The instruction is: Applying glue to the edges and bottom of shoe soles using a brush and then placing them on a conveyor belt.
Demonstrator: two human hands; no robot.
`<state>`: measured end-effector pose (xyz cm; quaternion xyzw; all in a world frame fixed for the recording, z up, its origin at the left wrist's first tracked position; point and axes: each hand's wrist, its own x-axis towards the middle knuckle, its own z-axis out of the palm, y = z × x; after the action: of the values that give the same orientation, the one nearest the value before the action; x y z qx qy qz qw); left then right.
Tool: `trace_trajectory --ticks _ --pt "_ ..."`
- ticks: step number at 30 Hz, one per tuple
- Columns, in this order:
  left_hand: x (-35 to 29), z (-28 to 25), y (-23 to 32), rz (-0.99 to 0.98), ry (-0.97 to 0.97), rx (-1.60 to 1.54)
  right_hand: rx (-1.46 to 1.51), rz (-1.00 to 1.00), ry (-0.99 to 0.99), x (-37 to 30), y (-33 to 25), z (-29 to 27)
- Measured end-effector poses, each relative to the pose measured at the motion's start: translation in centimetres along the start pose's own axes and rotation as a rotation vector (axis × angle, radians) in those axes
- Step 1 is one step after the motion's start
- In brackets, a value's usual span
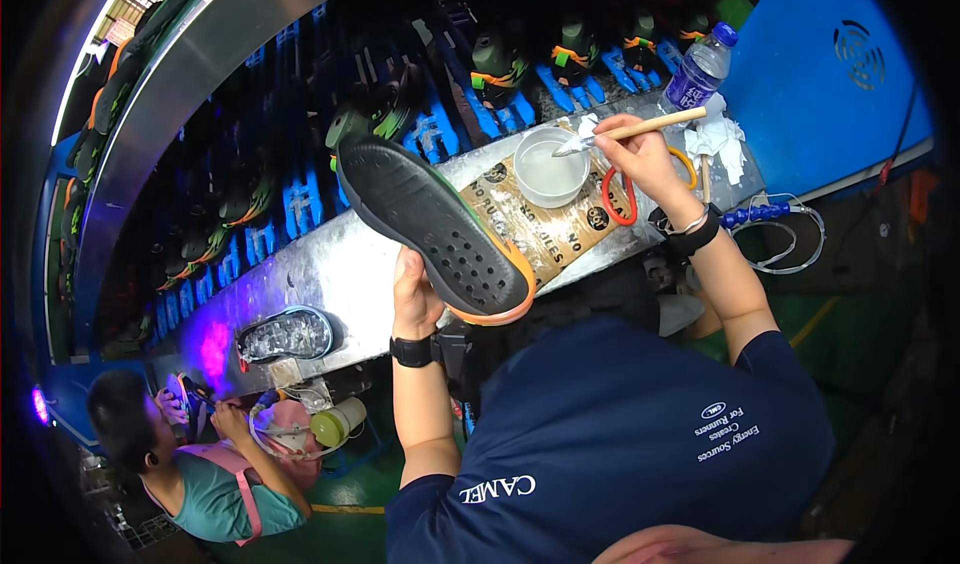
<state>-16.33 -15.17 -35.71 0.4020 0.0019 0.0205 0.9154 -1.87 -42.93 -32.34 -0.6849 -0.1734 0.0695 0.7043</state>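
My left hand [413, 294] holds up a shoe [430, 226] by its heel end, its dark grey dotted sole with an orange rim facing me. My right hand [645, 159] grips a wooden-handled brush [640, 127] whose bristle tip rests at the rim of a white bowl [550, 169] of pale liquid. The bowl stands on a piece of brown printed cardboard [545, 229] on the metal bench [330, 274]. A black band sits on each wrist.
A conveyor behind the bench carries shoes [500, 69] on blue holders. A clear plastic bottle [698, 69], white rag [718, 139] and red-handled scissors [620, 199] lie near my right hand. A loose sole [287, 334] lies at the bench's left. Another person [190, 464] sits lower left.
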Motion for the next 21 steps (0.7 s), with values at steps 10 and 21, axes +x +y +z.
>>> trace_trajectory --ticks 10,21 --pt "3.3 3.6 2.2 0.024 -0.039 0.161 -0.408 0.055 0.003 0.1 -0.5 0.7" --pt "6.6 8.4 6.4 0.255 -0.318 0.629 -0.083 -0.099 -0.095 -3.3 -8.4 2.7"
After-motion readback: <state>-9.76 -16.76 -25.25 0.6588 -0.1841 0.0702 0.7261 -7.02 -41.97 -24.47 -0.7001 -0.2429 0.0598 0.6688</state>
